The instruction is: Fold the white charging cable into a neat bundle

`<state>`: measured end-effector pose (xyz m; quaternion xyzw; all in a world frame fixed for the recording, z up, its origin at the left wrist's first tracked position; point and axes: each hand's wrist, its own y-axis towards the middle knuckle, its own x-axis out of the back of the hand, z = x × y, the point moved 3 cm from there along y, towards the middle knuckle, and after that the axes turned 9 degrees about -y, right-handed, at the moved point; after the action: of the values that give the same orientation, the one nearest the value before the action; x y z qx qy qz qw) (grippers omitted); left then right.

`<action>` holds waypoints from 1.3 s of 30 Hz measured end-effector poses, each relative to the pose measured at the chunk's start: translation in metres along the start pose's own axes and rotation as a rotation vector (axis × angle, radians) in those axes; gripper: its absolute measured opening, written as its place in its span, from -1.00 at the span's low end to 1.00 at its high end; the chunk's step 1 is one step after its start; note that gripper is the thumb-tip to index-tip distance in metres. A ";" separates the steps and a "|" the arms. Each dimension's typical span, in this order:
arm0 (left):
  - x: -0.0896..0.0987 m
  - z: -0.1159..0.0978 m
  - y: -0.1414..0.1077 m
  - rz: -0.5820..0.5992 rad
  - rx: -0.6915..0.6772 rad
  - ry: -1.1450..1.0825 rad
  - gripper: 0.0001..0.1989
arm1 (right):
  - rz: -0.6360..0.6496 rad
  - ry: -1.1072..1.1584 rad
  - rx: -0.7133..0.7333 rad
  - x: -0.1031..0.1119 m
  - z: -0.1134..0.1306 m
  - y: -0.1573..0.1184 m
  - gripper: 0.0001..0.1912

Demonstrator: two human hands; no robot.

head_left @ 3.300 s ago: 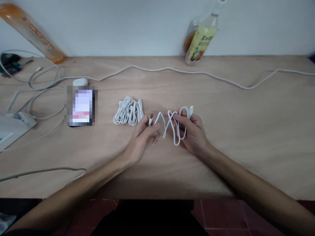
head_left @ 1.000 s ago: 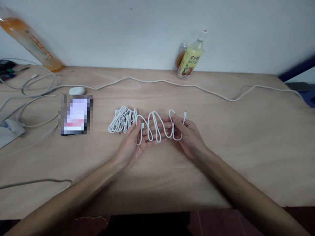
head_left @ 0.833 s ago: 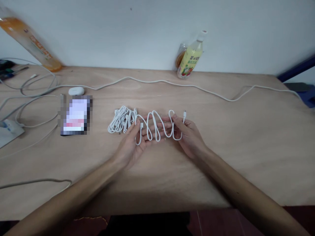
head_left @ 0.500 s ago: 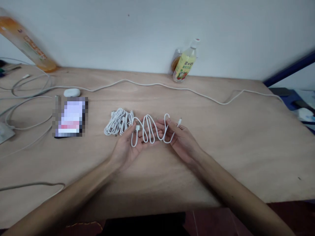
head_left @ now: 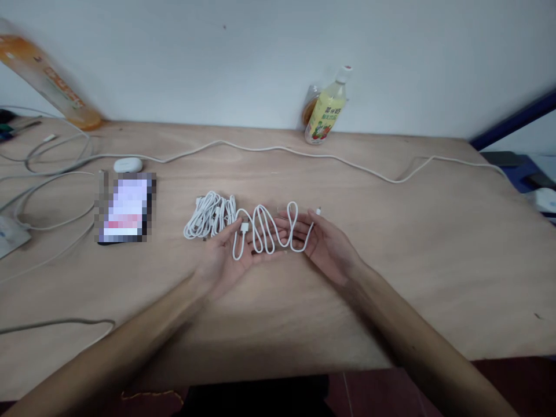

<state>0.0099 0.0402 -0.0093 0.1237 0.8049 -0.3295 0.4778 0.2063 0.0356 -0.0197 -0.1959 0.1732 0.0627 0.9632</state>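
A loose white cable (head_left: 262, 227) is folded into several zigzag loops and lies across the fingers of both my hands, just above the wooden table (head_left: 391, 243). My left hand (head_left: 221, 260) is palm up, its thumb by the cable's wide plug. My right hand (head_left: 326, 246) is also palm up, with the thumb near the small plug at the cable's other end. A coiled bundle of white cables (head_left: 208, 214) rests on the table right beside my left fingertips.
A phone with a lit screen (head_left: 125, 209) lies to the left, a white earbud case (head_left: 127, 165) behind it. A long white cord (head_left: 278, 149) crosses the table's back. A yellow drink bottle (head_left: 325, 107) and an orange bottle (head_left: 47, 78) lean on the wall.
My fingers have flattened out from a pinch, and both hands now lie palm up under the cable. The loops are drawn closer together than 3.3 s ago. The view shifted left and up.
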 end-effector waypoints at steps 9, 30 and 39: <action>0.001 0.001 0.003 0.051 0.031 0.071 -0.58 | 0.047 -0.058 0.000 -0.014 0.004 -0.008 -0.62; -0.002 -0.001 0.002 0.064 0.065 -0.014 -0.46 | -0.072 -0.099 0.023 -0.011 0.004 -0.008 -0.74; -0.003 -0.002 0.003 0.038 0.038 -0.050 -0.47 | -0.078 -0.071 0.015 -0.006 0.003 -0.007 -0.73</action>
<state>0.0118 0.0437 -0.0071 0.1399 0.7836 -0.3388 0.5016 0.2028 0.0304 -0.0127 -0.1927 0.1315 0.0309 0.9719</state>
